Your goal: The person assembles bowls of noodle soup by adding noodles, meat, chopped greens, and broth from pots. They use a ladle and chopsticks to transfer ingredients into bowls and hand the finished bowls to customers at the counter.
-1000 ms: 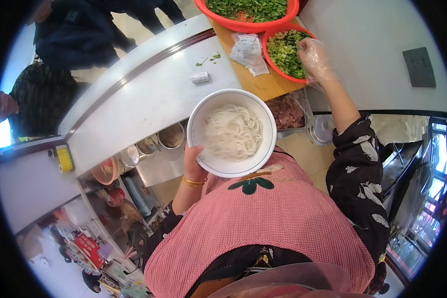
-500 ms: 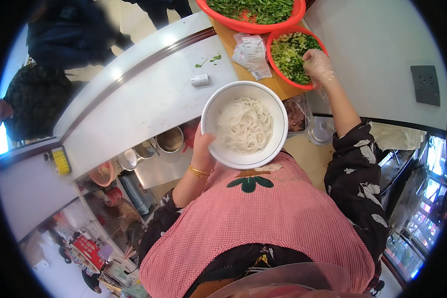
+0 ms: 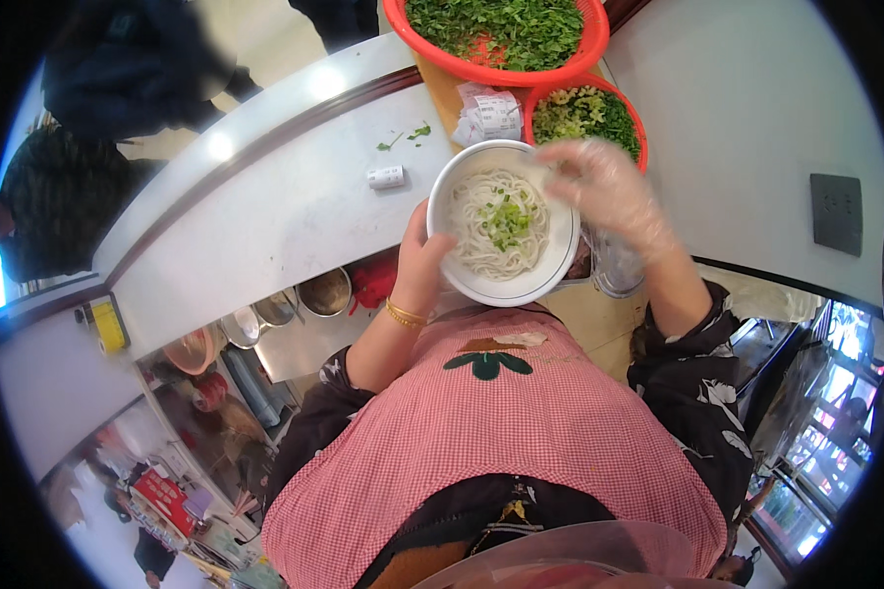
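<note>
My left hand (image 3: 422, 263) grips the left rim of a white bowl (image 3: 566, 240) with a thin blue line round its edge, thumb on the rim. White noodles (image 3: 483, 257) lie in it, topped near the middle by a small heap of chopped green onion (image 3: 507, 222). Over the bowl's right rim hovers my right hand (image 3: 614, 196) in a clear plastic glove, slightly blurred, its fingers apart and no food seen in them. Just beyond that hand stands a red basket (image 3: 642, 139) of chopped green onion, partly hidden by the hand and the bowl.
A larger red basket (image 3: 552, 75) of leafy greens stands behind. Paper slips (image 3: 499, 118) lie beside the baskets, a small paper roll (image 3: 385, 177) on the white counter (image 3: 255, 236). Metal pots (image 3: 326, 293) stand below the counter. People (image 3: 133, 74) are beyond it, at left.
My right hand has come from the smaller basket back over the bowl. Chopped green onion now lies on the noodles. The bowl has shifted slightly right and away from me.
</note>
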### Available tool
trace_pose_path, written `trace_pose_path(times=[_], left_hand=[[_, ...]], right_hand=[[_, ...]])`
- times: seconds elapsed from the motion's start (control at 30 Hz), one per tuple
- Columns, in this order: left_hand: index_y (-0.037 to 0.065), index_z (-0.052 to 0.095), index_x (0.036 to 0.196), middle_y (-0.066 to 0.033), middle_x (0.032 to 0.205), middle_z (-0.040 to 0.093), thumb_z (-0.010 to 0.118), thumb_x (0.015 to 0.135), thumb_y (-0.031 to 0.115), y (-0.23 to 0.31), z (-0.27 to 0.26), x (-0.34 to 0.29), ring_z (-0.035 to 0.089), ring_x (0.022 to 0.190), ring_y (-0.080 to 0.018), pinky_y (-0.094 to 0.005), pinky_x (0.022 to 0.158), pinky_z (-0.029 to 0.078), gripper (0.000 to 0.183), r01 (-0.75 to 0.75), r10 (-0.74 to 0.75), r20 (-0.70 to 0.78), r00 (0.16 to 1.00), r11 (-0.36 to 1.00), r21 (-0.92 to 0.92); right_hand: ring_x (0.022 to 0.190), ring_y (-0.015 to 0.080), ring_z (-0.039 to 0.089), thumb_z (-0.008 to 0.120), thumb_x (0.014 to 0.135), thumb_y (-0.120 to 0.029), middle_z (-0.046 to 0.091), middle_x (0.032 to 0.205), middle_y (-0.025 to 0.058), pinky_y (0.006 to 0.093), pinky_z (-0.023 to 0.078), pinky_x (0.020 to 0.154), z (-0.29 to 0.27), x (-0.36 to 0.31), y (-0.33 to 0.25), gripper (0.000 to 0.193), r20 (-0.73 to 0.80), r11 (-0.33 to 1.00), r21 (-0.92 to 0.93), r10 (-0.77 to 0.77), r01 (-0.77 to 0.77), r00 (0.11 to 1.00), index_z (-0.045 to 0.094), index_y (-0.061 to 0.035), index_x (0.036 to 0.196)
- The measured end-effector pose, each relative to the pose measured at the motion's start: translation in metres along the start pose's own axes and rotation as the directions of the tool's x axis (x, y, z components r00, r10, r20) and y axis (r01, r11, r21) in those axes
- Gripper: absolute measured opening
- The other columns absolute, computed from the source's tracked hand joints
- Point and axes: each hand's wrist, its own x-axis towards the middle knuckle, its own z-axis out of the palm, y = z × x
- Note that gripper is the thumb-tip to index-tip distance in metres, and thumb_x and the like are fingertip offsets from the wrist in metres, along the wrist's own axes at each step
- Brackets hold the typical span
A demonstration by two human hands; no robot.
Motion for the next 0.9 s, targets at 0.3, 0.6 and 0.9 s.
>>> trace_pose_path(times=[0.3,0.6,0.9], left_hand=[[-0.003,0.044,0.138,-0.0125,0.126,0.056,0.054,0.078,0.007,0.002,-0.006,0.004,0.055,0.113,-0.0200,-0.0322,0.098,0.044,0.061,0.054,-0.056,-0.021,0.998,0.996,-0.076],[-0.003,0.044,0.137,-0.0109,0.124,0.056,0.054,0.078,0.005,0.011,0.000,0.014,0.054,0.113,-0.0181,-0.0315,0.099,0.043,0.059,0.046,-0.040,0.057,0.998,0.994,-0.096],[-0.003,0.047,0.133,-0.0103,0.120,0.057,0.054,0.079,0.005,0.016,0.013,0.011,0.055,0.109,-0.0173,-0.0314,0.093,0.047,0.055,-0.006,0.011,0.045,0.999,0.992,-0.122]], right_hand=[[0.095,0.0372,0.065,0.071,0.080,-0.019,0.067,0.103,0.0227,0.0445,0.051,0.086,-0.007,0.088,0.093,0.038,-0.251,0.783,-0.610,-0.051,-0.117,0.967,0.066,-0.0016,0.113],[0.076,0.0259,0.062,0.067,0.087,-0.019,0.065,0.078,0.0148,0.0378,0.048,0.071,-0.026,0.064,0.083,0.022,-0.305,0.966,-0.252,-0.027,-0.054,0.952,0.067,0.0019,0.092],[0.099,0.0267,0.063,0.067,0.089,-0.028,0.066,0.101,0.0174,0.0370,0.048,0.090,-0.008,0.021,-0.020,0.032,0.196,0.973,-0.034,-0.217,0.228,0.956,0.068,-0.0006,0.106]])
